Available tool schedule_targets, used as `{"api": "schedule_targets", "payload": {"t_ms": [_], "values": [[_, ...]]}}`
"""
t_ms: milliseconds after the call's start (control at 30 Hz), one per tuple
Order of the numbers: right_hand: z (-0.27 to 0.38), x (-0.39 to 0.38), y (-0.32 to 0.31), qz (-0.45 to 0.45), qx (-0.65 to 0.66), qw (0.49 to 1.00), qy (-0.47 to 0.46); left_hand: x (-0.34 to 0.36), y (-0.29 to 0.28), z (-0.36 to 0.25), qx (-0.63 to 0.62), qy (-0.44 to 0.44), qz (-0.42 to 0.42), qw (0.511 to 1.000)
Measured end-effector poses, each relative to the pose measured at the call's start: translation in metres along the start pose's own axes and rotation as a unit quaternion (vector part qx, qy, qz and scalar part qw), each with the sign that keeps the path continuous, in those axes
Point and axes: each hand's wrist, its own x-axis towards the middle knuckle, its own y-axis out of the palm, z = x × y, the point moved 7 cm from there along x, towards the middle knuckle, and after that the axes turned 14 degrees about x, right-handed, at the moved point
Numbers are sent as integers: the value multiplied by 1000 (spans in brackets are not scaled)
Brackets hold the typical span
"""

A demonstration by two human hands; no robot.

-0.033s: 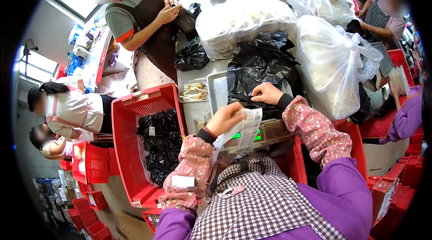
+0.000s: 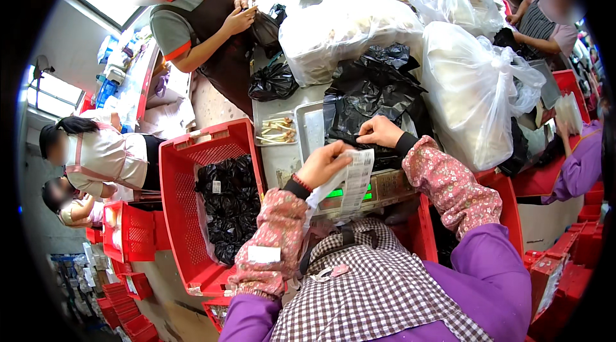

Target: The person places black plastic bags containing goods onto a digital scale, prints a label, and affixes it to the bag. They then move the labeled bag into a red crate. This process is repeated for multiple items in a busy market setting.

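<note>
My left hand (image 2: 321,167) is closed on a strip of white printed labels (image 2: 357,181), which hangs down in front of the scale (image 2: 391,186). Just right of it, my right hand (image 2: 382,133) has its fingertips pinched at the near edge of a black plastic bag (image 2: 372,101). That bag lies crumpled on top of other black bags behind the scale. Part of the scale's green display shows past the label strip. A blank white sticker (image 2: 264,255) is stuck on my flowered left sleeve cover.
Left of me stands a red crate (image 2: 177,207) holding black-bagged packs (image 2: 228,204). A metal tray (image 2: 309,125) and a small tray of pale stalks (image 2: 277,130) lie beyond it. Large clear bags (image 2: 465,98) crowd the back and right. A co-worker in a dark apron (image 2: 221,53) stands across the table.
My left hand has risen slightly and moved a little to the right with the label strip. My right hand stays almost in place at the black bag.
</note>
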Motion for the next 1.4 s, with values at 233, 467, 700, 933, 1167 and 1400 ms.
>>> {"api": "schedule_targets", "payload": {"t_ms": [233, 467, 700, 933, 1167, 1400], "values": [[-25, -4, -5, -57, 118, 991, 42, 20, 37, 54, 227, -43, 9, 973], [-34, -8, -36, -82, 189, 978, 31, -12, 24, 14, 75, 4, -76, 994], [-15, -16, -38, 6, 245, 961, 132, -41, 11, -28, -14, -19, 82, 996], [63, -36, -131, -424, -177, 879, -123, 70, 8, 96, 44, -78, -187, 978], [20, -30, 25, 10, -176, 981, -80, 73, 28, 140, 105, -207, -183, 955], [-7, -48, 41, -36, -230, 964, -130, 39, 6, 111, 211, -213, -146, 943]]}}
